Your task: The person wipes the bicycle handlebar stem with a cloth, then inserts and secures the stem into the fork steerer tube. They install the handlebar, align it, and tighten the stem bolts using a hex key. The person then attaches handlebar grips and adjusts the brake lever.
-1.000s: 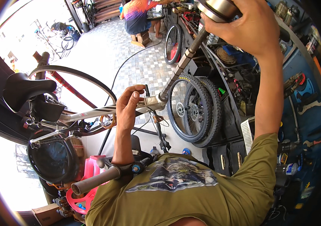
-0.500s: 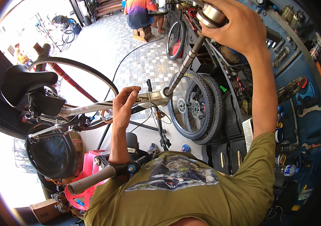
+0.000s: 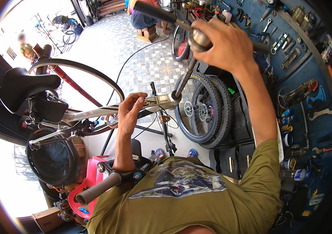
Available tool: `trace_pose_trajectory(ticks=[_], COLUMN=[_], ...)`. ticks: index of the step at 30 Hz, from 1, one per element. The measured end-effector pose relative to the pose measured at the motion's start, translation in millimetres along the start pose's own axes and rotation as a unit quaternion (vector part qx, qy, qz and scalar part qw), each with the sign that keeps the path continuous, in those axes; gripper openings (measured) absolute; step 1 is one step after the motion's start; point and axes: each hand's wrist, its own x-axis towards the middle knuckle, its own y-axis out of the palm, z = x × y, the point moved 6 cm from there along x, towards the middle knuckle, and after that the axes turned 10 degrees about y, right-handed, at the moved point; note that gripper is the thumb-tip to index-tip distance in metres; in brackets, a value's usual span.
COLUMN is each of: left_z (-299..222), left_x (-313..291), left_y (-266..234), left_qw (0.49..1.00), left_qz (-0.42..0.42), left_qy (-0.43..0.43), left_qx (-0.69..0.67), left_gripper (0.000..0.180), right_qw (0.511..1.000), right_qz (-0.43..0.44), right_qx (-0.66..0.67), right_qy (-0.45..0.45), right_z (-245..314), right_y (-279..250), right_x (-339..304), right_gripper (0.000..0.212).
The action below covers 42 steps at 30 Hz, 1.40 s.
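Right hand: we see it at upper right, fingers clamped on the round metal head of a T-shaped tool.
Tool handle: a crossbar with a black grip reaching up and left from the head.
Tool rod: the metal shaft slants down from the head into the upper end of the head tube.
Bicycle frame: silver, lying across the middle, black saddle at its left.
Left hand: beside the frame, fingers loosely bent; whether they grip it, we cannot tell.
Surroundings: we note two wheels beyond the head tube and a pink plastic seat at lower left.
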Motion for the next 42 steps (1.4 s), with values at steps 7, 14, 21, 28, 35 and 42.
trace_pose_trajectory(ticks=[7,14,21,28,35,42], left_z=[4.5,12.0,20.0,27.8,33.6,37.7], left_x=[-2.5,-4.3,-2.5,-2.2,-2.1,3.4], left_y=[-8.7,-21.1,-19.4,-16.8,-16.5,-5.9], left_qw=[1.0,0.999,0.999,0.999,0.999,0.998], left_qz=[-0.002,-0.016,-0.008,-0.002,0.005,0.032], left_qy=[-0.01,-0.022,-0.021,-0.026,-0.035,-0.047], left_qx=[0.0,0.034,0.035,0.025,0.029,0.02], left_gripper=[0.035,0.046,0.043,0.04,0.039,0.038], right_qw=[0.981,0.967,0.96,0.955,0.959,0.934], right_qz=[0.193,0.252,0.269,0.282,0.258,0.326], right_qx=[0.027,0.047,0.07,0.086,0.107,0.135], right_qy=[-0.001,0.004,0.02,0.021,0.042,0.06], right_z=[26.3,35.4,40.4,48.2,44.0,38.5], right_y=[76.3,141.4,173.5,210.0,226.6,221.6], right_x=[-31.3,-70.2,-108.9,-142.4,-153.6,-155.5], right_gripper=[0.063,0.067,0.069,0.085,0.089,0.094])
